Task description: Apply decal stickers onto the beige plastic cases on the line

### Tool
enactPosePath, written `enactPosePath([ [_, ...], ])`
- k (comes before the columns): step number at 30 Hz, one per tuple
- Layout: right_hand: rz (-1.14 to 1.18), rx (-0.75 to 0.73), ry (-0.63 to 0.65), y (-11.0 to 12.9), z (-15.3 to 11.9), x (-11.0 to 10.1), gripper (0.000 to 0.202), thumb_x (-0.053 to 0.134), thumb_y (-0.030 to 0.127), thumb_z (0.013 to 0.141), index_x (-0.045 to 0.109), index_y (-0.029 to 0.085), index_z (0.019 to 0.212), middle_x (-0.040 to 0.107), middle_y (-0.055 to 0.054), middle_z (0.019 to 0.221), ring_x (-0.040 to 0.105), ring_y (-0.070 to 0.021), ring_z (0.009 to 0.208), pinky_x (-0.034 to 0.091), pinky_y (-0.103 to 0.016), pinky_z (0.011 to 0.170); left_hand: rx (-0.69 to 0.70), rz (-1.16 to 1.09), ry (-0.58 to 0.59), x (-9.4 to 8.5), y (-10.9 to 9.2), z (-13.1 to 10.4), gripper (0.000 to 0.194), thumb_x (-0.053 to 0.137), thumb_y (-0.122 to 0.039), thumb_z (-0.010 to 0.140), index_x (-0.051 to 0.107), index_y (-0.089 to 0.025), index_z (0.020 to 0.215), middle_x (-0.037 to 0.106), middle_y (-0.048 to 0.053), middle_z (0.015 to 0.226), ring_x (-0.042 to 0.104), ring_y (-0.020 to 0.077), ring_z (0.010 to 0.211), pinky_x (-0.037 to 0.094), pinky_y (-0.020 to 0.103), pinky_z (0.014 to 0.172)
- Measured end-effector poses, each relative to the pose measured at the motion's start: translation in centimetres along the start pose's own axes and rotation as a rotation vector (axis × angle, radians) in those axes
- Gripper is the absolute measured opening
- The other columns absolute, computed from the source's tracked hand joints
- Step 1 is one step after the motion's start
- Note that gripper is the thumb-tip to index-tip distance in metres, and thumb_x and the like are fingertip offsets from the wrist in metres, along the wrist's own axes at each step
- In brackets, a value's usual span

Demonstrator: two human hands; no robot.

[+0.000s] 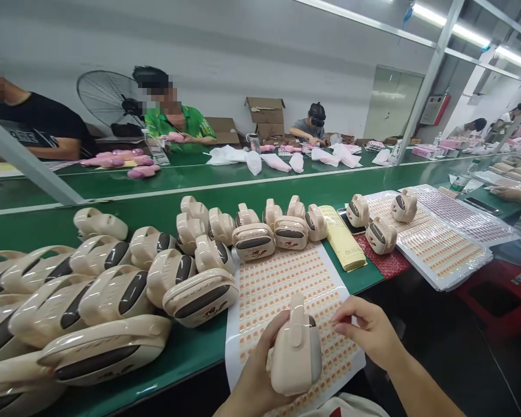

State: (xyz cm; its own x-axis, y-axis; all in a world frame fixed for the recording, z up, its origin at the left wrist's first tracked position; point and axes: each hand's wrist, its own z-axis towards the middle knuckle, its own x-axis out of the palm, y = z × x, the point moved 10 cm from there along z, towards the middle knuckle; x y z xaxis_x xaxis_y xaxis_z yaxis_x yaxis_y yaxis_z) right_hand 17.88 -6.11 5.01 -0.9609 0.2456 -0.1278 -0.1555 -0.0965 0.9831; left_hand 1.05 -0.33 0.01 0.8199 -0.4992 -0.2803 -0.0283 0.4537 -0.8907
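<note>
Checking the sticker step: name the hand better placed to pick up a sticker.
Probably the right hand: its fingertips rest on the sticker sheet and hold nothing visible. The left hand is wrapped around the beige device, gripping it above the sheet.

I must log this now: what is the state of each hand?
Left hand: closed, holding a beige device.
Right hand: fingertips pinched at the sticker sheet.

My left hand (260,362) grips a cream plastic casing (296,353) upright, handle at twelve o'clock. At its three o'clock, my right hand (369,330) pinches at the sticker sheet (282,284) lying flat beneath.
</note>
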Motion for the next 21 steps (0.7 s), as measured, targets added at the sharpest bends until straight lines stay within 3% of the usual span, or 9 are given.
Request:
enactPosePath([
  [3, 0.015, 0.040, 0.130, 1.3, 1.3, 3.3, 0.011, 0.066, 0.022, 0.067, 0.065, 0.019, 0.077, 0.060, 0.001, 0.068, 0.053, -0.0128, 0.065, 0.043, -0.026, 0.065, 0.153, 0.156, 0.105, 0.9, -2.1, 0.3, 0.094, 0.076, -0.024, 0.052, 0.027, -0.035, 0.132, 0.049, 0.009, 0.129, 0.050, 0.0336, 0.114, 0.045, 0.048, 0.091],
  [6, -0.064, 0.084, 0.205, 1.1, 1.8, 4.8, 0.005, 0.065, 0.017, 0.064, 0.063, 0.019, 0.069, 0.061, 0.002, 0.066, 0.053, -0.0123, 0.064, 0.043, -0.025, 0.063, 0.191, 0.235, 0.126, 1.1, -2.5, 0.5, 0.095, 0.075, -0.024, 0.053, 0.023, -0.035, 0.132, 0.048, 0.010, 0.129, 0.050, 0.0330, 0.114, 0.045, 0.049, 0.091],
  [15, -0.153, 0.219, 0.183, -0.4, 1.6, 5.0, 0.011, 0.065, 0.010, 0.062, 0.058, 0.018, 0.064, 0.058, 0.003, 0.064, 0.050, -0.0109, 0.061, 0.041, -0.022, 0.059, 0.289, 0.306, 0.066, 1.1, -2.0, 0.3, 0.090, 0.072, -0.034, 0.055, 0.026, -0.030, 0.132, 0.053, 0.010, 0.125, 0.054, 0.0329, 0.109, 0.050, 0.046, 0.086],
  [21, -0.285, 0.159, 0.195, 0.4, 1.9, 5.2, 0.014, 0.063, 0.006, 0.066, 0.055, 0.018, 0.064, 0.055, 0.004, 0.066, 0.048, -0.0111, 0.064, 0.038, -0.023, 0.061, 0.278, 0.303, 0.060, 0.9, -2.2, 0.4, 0.089, 0.073, -0.029, 0.053, 0.029, -0.031, 0.131, 0.052, 0.011, 0.127, 0.052, 0.0333, 0.112, 0.050, 0.047, 0.086],
])
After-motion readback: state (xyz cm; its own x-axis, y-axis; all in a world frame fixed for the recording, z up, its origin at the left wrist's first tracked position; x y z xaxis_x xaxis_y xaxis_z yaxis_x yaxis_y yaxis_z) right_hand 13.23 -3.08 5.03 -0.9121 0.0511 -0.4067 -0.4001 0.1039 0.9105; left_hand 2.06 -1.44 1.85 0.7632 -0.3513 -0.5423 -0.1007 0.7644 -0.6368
